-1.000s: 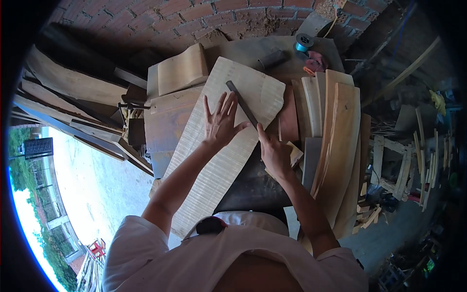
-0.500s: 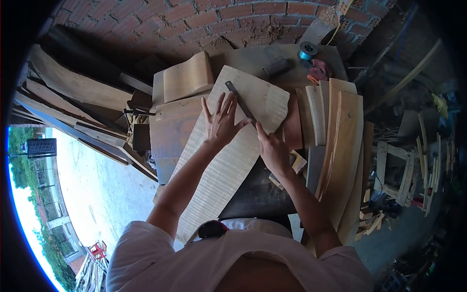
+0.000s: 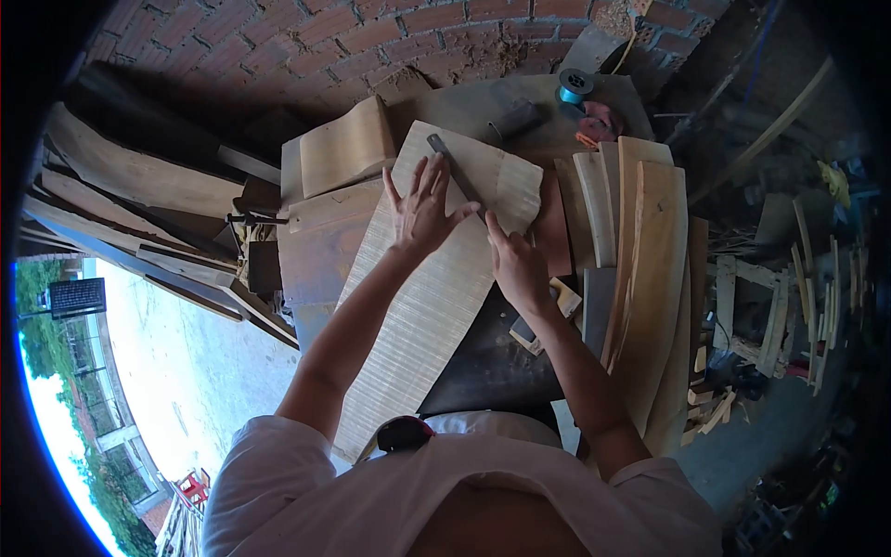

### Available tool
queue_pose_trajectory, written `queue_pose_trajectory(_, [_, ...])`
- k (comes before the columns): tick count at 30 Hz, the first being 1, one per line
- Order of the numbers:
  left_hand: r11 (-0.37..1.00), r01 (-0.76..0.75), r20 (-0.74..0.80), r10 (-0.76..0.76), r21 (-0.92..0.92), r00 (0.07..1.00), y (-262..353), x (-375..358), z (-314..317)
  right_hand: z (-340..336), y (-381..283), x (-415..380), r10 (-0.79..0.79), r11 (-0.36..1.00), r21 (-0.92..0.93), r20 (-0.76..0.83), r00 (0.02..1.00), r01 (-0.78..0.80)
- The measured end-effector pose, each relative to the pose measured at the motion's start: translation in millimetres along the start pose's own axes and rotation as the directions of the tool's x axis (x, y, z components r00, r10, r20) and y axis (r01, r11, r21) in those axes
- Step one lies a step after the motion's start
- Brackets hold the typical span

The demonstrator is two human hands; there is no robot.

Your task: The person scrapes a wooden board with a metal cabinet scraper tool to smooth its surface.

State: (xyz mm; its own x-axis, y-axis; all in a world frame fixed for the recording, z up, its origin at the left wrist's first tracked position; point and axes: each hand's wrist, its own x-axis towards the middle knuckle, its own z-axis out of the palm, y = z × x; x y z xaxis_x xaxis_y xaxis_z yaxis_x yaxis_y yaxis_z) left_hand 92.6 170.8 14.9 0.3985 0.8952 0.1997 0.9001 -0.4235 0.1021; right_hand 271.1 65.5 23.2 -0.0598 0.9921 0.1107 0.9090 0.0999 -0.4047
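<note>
Hands pushed farther up the plank than a second ago, file tip now nearer the far edge. Right hand at 1 o'clock, grip clenched on the near end of the file: dark, slim, straight metal. Left hand at 12, released, fingers spread flat on the plank: pale, finely ribbed, gently curved. Beyond, smooth bowed wood block, blue spool, rough brick wall.

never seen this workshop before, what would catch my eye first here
First, the long pale ribbed wooden board running down the middle of the bench, with the left hand spread flat on it. The right hand grips a dark file lying across the board's far end. Behind is a red brick wall, and a blue spool sits at the bench's far edge.
</note>
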Motion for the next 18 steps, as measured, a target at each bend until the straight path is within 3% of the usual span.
queue_pose_trajectory(2, [1.000, 0.005, -0.053, -0.005, -0.005, 0.999, -8.4, 28.1, 5.4, 6.6, 5.6, 30.4, 0.010, 0.999, 0.032, -0.020, 1.000, -0.009])
queue_pose_trajectory(4, [0.999, 0.033, 0.022, -0.033, 0.002, 0.999, -12.6, 50.8, -8.6, 12.4, 2.5, 44.2, 0.006, 0.998, 0.066, -0.047, 0.999, -0.003])
queue_pose_trajectory(8, [1.000, 0.015, -0.020, -0.015, -0.002, 1.000, -5.2, 20.4, -1.3, 4.5, 0.1, 14.4, 0.028, 0.998, 0.049, -0.044, 0.999, -0.025])
queue_pose_trajectory(11, [0.999, -0.032, 0.031, 0.031, 0.010, 0.999, 16.6, -8.0, -5.7, -1.6, 5.3, -1.5, 0.044, 0.996, 0.074, -0.015, 0.999, -0.043])
queue_pose_trajectory(14, [0.999, -0.034, -0.036, 0.033, -0.003, 0.999, 9.4, 23.9, 3.5, -0.6, 11.7, 13.2, 0.075, 0.988, 0.135, 0.002, 0.997, -0.075])
queue_pose_trajectory(18, [0.999, 0.010, 0.050, -0.008, -0.039, 0.999, 4.6, 49.2, -12.9, 1.8, 6.0, 39.3, 0.054, 0.994, 0.101, -0.073, 0.996, -0.047])
